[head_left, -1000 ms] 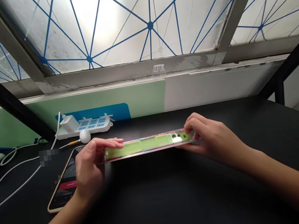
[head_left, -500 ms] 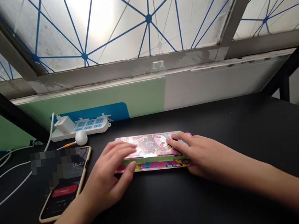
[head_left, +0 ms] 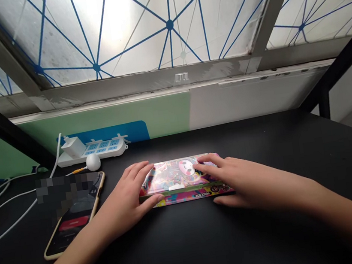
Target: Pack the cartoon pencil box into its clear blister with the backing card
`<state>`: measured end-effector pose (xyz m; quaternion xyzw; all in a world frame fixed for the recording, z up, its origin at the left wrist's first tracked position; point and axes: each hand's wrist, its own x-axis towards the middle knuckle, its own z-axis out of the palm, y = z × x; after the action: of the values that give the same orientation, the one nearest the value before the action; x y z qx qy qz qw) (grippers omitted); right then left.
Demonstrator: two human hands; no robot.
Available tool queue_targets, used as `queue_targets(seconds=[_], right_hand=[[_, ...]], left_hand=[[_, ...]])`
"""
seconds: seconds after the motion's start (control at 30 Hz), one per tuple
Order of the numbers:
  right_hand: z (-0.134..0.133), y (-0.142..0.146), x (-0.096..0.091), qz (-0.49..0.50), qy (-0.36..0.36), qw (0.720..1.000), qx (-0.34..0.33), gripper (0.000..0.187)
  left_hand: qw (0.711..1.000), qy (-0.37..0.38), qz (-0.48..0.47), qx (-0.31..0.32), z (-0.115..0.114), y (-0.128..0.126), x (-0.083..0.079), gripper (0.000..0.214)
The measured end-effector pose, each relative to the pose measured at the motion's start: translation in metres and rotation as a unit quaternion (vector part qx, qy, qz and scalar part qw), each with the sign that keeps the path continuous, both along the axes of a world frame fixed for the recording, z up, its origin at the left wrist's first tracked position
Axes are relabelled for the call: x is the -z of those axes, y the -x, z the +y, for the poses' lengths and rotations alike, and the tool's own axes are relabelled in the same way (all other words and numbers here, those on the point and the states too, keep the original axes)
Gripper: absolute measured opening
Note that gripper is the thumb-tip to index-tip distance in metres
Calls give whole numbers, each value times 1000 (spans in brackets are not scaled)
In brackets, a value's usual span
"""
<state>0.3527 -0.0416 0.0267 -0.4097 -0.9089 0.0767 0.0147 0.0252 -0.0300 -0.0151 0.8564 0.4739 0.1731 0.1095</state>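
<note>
A shiny pink pencil box (head_left: 174,176) with a cartoon face on its lid lies closed on the black desk. Its green rim, white front clasp and printed front side face me. My left hand (head_left: 132,194) grips its left end, fingers over the lid and thumb along the front edge. At the right end, my right hand (head_left: 234,180) has its fingers curved over the lid. The right thumb reaches below the box's front edge. Both ends of the box are partly hidden by my hands.
A phone (head_left: 74,223) in a pale case lies left of my left forearm. Behind it are a white power strip (head_left: 107,149) with a plugged-in charger (head_left: 73,147), a round white object (head_left: 93,162) and cables. Window and wall border the black desk (head_left: 261,138).
My left hand has shifted from over the lid to around the box's left end. The right thumb now shows in front of the box. The view has moved slightly.
</note>
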Motion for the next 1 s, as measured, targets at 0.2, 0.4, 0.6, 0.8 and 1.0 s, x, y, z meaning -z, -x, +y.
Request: queue_targets(seconds=[0.2,0.4,0.6,0.8,1.0], right_hand=[[20,3,6,69,-36,996,41,54],[47,-15,23,120,-16,988,100,64],[48,-18,13,210,38,968,128,67],[41,-14,3,244,-13,961,133,63],[28,-9,0,205,-203,954,80,53]], left_hand=[[1000,-3,-12,19,1,2,1,64],[998,-62,-1,32,-5,2,0,71],[981,-186,43,28,-16,-5,-8,80],[974,-224,-21,-18,-7,2,-15,75],[958,-278,-64,-15,0,13,-22,50]])
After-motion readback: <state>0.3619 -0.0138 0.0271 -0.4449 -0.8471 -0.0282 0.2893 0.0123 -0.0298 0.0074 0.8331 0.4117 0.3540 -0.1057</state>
